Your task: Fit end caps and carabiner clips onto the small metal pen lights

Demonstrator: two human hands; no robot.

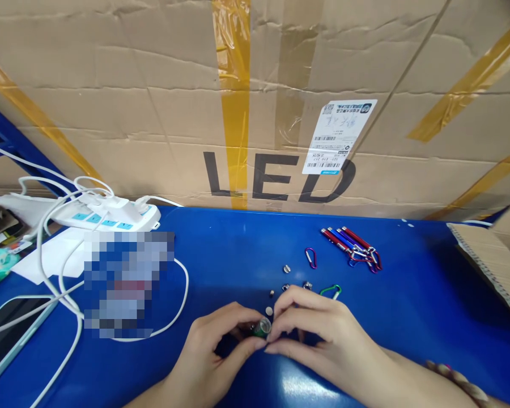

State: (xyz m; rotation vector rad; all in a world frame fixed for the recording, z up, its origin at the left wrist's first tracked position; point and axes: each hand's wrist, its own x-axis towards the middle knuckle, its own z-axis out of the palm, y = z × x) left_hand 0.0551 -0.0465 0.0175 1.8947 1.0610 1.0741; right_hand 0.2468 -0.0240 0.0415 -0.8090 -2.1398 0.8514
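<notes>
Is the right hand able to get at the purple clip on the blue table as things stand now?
Probably yes. The purple clip lies alone on the blue table, beyond the right hand, with only a few small metal parts between. But that hand and the left hand are holding a small green tube.

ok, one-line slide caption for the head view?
Both hands pinch a small green cylinder on a blue table, keychain lights beyond.

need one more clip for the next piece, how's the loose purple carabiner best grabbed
Pinch the purple carabiner across its two long sides, coming straight down from above. It lies flat on the blue table, a narrow loop standing apart from the bundle of small flashlights, so there seems room on both sides. The right hand is nearer.
</notes>
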